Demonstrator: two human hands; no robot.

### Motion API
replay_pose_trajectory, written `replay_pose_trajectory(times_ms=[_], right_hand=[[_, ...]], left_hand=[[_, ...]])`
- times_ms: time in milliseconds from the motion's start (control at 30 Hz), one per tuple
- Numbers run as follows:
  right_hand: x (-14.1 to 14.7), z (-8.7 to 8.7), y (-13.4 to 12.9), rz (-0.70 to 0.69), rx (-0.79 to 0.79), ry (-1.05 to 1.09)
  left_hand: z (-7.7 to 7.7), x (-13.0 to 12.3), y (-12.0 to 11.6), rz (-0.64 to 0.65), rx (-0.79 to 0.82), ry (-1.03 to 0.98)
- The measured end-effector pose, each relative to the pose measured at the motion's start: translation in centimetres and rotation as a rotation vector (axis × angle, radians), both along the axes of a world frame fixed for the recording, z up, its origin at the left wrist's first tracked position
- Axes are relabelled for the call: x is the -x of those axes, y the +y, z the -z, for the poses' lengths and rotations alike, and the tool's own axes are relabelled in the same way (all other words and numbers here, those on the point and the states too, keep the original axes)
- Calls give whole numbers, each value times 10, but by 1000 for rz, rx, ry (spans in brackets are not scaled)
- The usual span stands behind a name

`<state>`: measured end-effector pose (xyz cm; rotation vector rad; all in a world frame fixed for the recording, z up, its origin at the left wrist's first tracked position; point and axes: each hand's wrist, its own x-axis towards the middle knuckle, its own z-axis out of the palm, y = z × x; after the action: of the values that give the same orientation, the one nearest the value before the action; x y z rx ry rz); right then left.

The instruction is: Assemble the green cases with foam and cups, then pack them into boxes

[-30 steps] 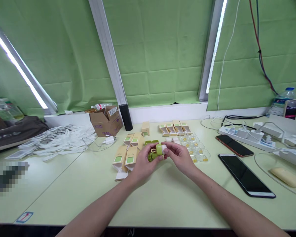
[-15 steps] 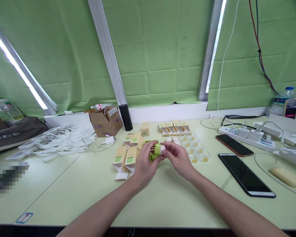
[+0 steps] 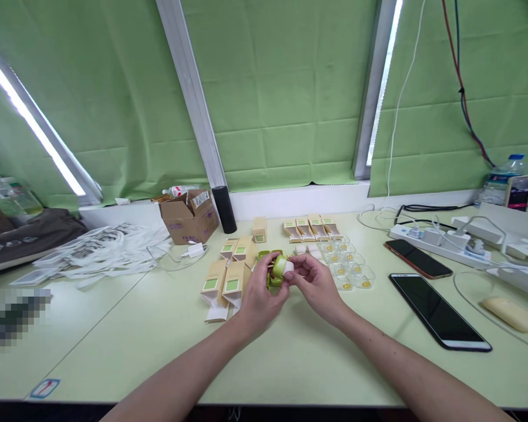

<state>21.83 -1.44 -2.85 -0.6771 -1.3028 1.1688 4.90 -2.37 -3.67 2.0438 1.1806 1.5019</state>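
Observation:
Near the middle of the table, my left hand (image 3: 263, 293) is wrapped round a small green container (image 3: 280, 265). Fingertips of my right hand (image 3: 317, 287) pinch a small white piece (image 3: 288, 268) at the container's right end. More green items (image 3: 274, 282) lie behind and below my fingers, partly hidden. Just left of my left hand stand several cream boxes with green labels (image 3: 233, 285). Beyond my right hand are small white pieces (image 3: 312, 249) and clear plastic trays with yellow contents (image 3: 345, 271).
Four-flapped cream boxes (image 3: 309, 229) stand in a back row. A cardboard box (image 3: 189, 220) and black cylinder (image 3: 224, 210) are at back left, beside white straps (image 3: 114, 249). Two phones (image 3: 440, 310) and a power strip (image 3: 435, 243) lie right.
The green container and white piece have tilted slightly and shifted a little left and down between my hands. Both hands keep their hold.

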Motion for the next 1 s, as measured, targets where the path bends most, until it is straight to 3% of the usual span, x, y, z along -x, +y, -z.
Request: replay_pose_trajectory(times_ms=[100,267,433,1000], right_hand=[[-4,-1,-1,40,-95,-113],[-17,-1,-3,267,-502,-437],[-20,2,-2,381,-801,-695],[-18,5,2,353,-833,-652]], left_hand=[[-4,0,2,67,78,-95],[-14,-1,8,292,283,-313],[-20,-2,8,402,427,-325],[-14,2,6,537,487,-436]])
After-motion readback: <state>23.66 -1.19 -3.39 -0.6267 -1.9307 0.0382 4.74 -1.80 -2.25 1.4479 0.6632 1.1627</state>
